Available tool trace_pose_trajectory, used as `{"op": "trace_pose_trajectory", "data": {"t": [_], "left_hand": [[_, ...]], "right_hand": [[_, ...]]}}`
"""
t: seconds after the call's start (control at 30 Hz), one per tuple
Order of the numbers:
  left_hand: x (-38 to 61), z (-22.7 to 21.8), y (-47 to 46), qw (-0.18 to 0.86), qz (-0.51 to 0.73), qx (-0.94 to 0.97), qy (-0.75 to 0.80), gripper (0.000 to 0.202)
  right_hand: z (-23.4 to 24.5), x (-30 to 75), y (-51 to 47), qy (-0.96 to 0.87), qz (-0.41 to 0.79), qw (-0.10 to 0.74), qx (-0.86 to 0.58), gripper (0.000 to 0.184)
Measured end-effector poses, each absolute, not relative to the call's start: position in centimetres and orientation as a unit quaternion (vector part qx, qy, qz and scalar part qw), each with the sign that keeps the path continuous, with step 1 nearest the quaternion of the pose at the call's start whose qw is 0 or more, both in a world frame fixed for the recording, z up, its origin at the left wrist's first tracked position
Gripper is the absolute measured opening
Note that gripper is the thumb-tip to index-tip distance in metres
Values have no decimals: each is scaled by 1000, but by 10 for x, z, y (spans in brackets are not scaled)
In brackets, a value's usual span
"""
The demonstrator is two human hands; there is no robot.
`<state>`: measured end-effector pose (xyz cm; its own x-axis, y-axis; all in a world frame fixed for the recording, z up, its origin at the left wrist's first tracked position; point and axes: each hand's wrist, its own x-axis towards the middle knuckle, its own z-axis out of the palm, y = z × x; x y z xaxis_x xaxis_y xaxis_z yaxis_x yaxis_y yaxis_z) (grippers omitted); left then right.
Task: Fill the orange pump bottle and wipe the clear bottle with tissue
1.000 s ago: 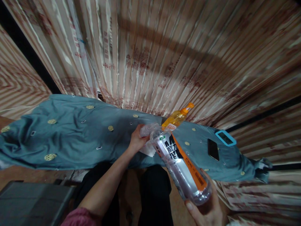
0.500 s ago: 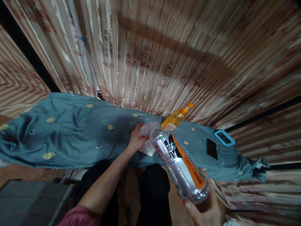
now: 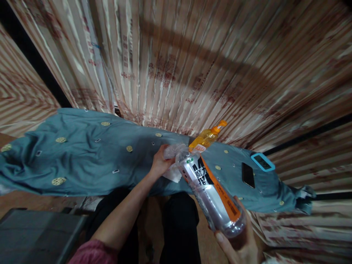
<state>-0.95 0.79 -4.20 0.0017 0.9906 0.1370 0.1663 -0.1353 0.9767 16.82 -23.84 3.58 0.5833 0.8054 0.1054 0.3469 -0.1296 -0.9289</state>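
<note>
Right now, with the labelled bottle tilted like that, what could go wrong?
1. Slip: the right hand seems to grip the silver-and-orange labelled plastic bottle only near its base, so it could swing or drop.
2. Knock: the orange-topped pump bottle appears close to its upper end; a bump might topple it.
3. Wetting: the smartphone lies on the same teal cloth; any spill might reach it.

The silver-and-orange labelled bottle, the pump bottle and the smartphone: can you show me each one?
Silver-and-orange labelled bottle (image 3: 209, 194): head view, on its label.
Pump bottle (image 3: 205, 138): head view, on its body.
Smartphone (image 3: 248, 175): head view, on its dark face.
</note>
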Motion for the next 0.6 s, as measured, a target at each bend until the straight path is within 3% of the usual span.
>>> {"op": "trace_pose_trajectory", "data": {"t": [0.2, 0.6], "left_hand": [[-9, -43, 8, 417, 491, 572, 508, 55], [-10, -44, 8, 407, 486, 581, 510, 55]], "right_hand": [[41, 163, -236, -410, 188, 510, -732, 101], [40, 161, -235, -406, 177, 524, -728, 108]]}}
